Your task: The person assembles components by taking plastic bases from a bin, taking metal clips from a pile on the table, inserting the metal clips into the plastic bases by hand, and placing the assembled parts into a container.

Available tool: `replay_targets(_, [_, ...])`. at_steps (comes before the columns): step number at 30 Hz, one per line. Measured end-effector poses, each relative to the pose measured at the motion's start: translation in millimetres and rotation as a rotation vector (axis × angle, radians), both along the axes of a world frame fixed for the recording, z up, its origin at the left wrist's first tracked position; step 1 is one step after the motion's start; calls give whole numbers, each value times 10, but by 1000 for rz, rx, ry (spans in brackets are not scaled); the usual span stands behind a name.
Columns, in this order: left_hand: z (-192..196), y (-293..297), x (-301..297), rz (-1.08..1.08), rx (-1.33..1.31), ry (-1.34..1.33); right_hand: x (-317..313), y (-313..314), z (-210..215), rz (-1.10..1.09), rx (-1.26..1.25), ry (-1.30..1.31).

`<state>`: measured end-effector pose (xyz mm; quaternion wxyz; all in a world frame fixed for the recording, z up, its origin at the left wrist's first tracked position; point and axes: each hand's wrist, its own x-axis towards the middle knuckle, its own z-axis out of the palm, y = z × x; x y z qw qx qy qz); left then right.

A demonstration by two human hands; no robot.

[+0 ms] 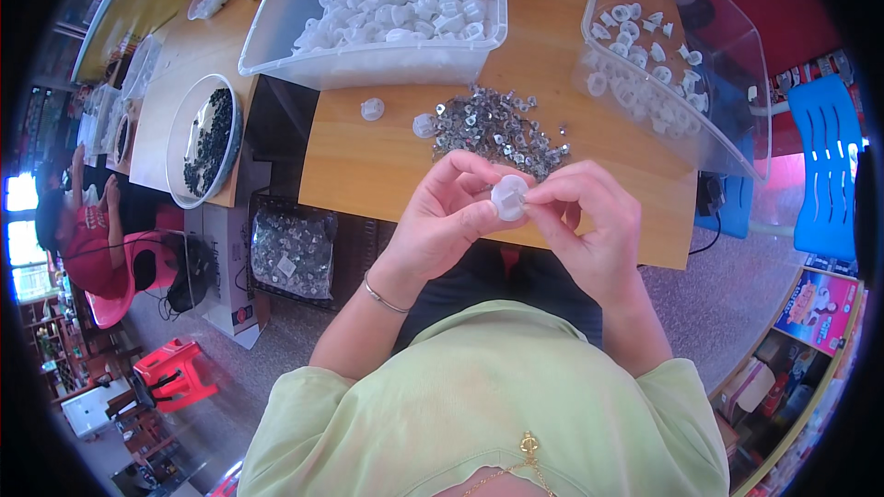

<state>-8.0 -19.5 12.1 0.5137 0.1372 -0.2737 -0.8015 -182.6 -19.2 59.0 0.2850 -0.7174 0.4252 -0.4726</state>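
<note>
A round white plastic piece (507, 199) shows on my remote feed near the table's (359, 166) front edge, pinched in the left hand (442, 221). The right hand (597, 225) has its fingertips gathered at the rim, gripping what I cannot tell; beyond lie heaped metal parts (493, 127).

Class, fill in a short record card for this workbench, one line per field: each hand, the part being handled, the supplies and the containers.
Left hand: the left hand pinches a round white plastic piece
Right hand: the right hand has fingertips at that piece's right edge; any small part between them is unclear
Loose supply: a pile of small metal parts on the wooden table, just beyond the hands
Left bin: translucent bin, heaped with white pieces
Right bin: clear bin, more sparsely filled with white pieces
</note>
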Motion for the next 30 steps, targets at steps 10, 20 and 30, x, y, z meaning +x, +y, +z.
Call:
replay_targets(10, [-16, 2, 14, 37, -176, -136, 61, 58, -14, 14, 46, -45])
replay_targets(20, [0, 20, 0, 69, -196, -124, 25, 51, 12, 49, -3, 1])
replay_targets(30, [-5, -2, 13, 85, -297, -170, 10, 32, -31, 56, 5, -13])
